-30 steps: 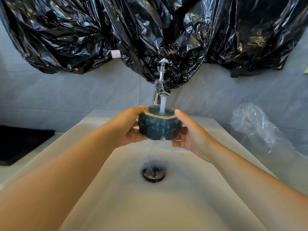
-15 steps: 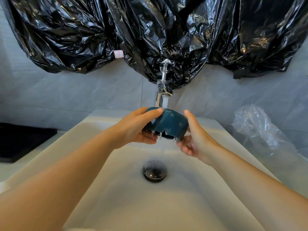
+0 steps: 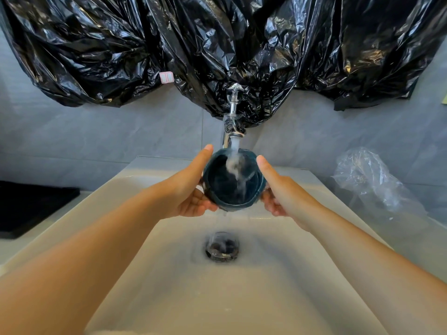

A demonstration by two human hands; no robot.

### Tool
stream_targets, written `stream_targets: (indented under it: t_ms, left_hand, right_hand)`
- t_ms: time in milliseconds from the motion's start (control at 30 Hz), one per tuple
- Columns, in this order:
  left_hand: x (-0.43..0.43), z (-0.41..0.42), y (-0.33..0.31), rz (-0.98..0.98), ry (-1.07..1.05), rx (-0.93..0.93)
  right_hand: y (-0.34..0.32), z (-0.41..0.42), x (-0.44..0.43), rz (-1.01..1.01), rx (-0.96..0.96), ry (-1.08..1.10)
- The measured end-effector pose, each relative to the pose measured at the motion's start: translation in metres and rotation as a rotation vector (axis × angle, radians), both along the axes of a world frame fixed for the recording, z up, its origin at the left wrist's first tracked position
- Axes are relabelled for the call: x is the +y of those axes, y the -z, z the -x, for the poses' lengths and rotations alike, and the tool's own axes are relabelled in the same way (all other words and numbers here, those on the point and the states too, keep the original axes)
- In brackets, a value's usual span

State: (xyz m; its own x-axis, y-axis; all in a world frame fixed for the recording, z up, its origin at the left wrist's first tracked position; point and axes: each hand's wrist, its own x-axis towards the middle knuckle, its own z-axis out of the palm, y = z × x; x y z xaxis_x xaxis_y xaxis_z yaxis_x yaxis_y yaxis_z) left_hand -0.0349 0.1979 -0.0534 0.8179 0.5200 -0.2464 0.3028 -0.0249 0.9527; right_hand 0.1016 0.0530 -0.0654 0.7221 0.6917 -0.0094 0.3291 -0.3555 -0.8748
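Cupping a small dark teal cup [image 3: 217, 187] between them, both bare hands reach out over a white sink [image 3: 242, 298]. The left hand [image 3: 186, 189] presses against the cup's left side and the right hand [image 3: 280, 189] against its right. Each thumb lies straight up along the rim, and the fingers curl underneath to carry it.

The cup sits directly under the chrome tap [image 3: 232, 134], tipped so that its open mouth faces the viewer. A stream of water [image 3: 235, 163] strikes the inside wall, runs across it and drips off the lower edge toward the drain [image 3: 222, 246] below.

A second ago the cup stood upright and was filling. Half a second ago it was turned over, showing its outside. Now it has been rolled back to catch the stream at a slant. This looks like a rinse in progress, filling, dumping and flushing again, rather than a finished wash.

Crumpled black plastic sheeting [image 3: 217, 44] hangs across the grey tiled wall [image 3: 121, 134] behind the tap. A clear plastic bag [image 3: 372, 180] lies on the counter to the right of the sink, and a flat black mat [image 3: 29, 206] lies on the left.
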Motion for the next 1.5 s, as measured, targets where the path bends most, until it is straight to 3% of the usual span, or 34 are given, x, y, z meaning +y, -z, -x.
stream_targets:
  t_ms: [133, 233, 400, 667, 933, 1133, 1233, 1500]
  left_hand:
    - [0.0, -0.001, -0.003, -0.047, -0.009, -0.02]
    - [0.002, -0.002, -0.002, -0.135, -0.034, 0.017]
    - [0.004, -0.005, 0.001, -0.258, -0.096, 0.063]
    - [0.001, -0.002, -0.004, 0.056, -0.103, -0.104]
    - [0.012, -0.005, 0.003, -0.123, -0.284, -0.131]
    - [0.001, -0.006, 0.006, -0.051, -0.149, -0.078]
    - [-0.005, -0.006, 0.005, -0.072, -0.095, -0.056]
    - [0.006, 0.001, 0.001, -0.003, -0.243, -0.1]
  right_hand:
    - [0.006, -0.006, 0.004, -0.02, 0.301, 0.024]
    - [0.006, -0.001, 0.005, -0.012, 0.404, 0.013]
    - [0.004, 0.0, 0.003, 0.062, 0.423, 0.007]
    - [0.007, 0.002, 0.006, 0.094, 0.423, -0.09]
    - [0.015, 0.001, 0.006, 0.173, 0.305, -0.164]
    - [0.006, 0.007, 0.007, -0.023, 0.23, -0.156]
    - [0.006, 0.008, 0.006, -0.002, 0.223, -0.16]
    - [0.005, 0.001, 0.006, -0.042, 0.267, -0.035]
